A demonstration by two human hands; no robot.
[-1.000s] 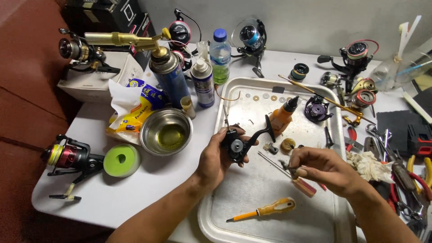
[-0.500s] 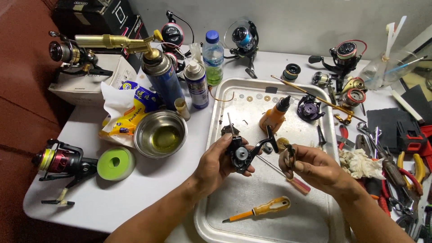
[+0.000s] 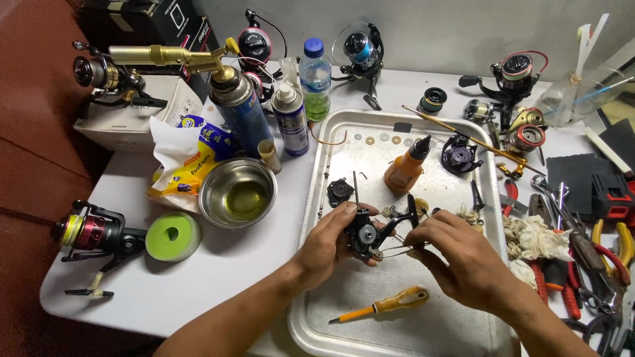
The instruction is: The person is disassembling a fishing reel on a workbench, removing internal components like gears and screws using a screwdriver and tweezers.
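My left hand (image 3: pixel 325 246) grips a black fishing-reel body (image 3: pixel 366 235) over the metal tray (image 3: pixel 317 172). My right hand (image 3: pixel 456 254) pinches thin metal tweezers (image 3: pixel 395 250) whose tips touch the reel body's lower side. A thin shaft sticks up from the reel body. On the tray lie an orange-handled screwdriver (image 3: pixel 390 305), an orange oil bottle (image 3: pixel 405 166), a black round cover (image 3: pixel 340 192), a dark purple reel part (image 3: pixel 460 156) and a row of small washers (image 3: pixel 377 138).
A steel bowl of yellowish liquid (image 3: pixel 237 192), green round pad (image 3: pixel 172 236), spray cans (image 3: pixel 289 119) and a torch canister (image 3: pixel 236 108) stand left of the tray. Several spinning reels (image 3: pixel 96 233) ring the table. Pliers and tools (image 3: pixel 595 258) and rags (image 3: pixel 529 238) crowd the right.
My right hand has put down the red-handled tool it held and moved left with tweezers to the reel body. My left hand keeps its hold on the reel.
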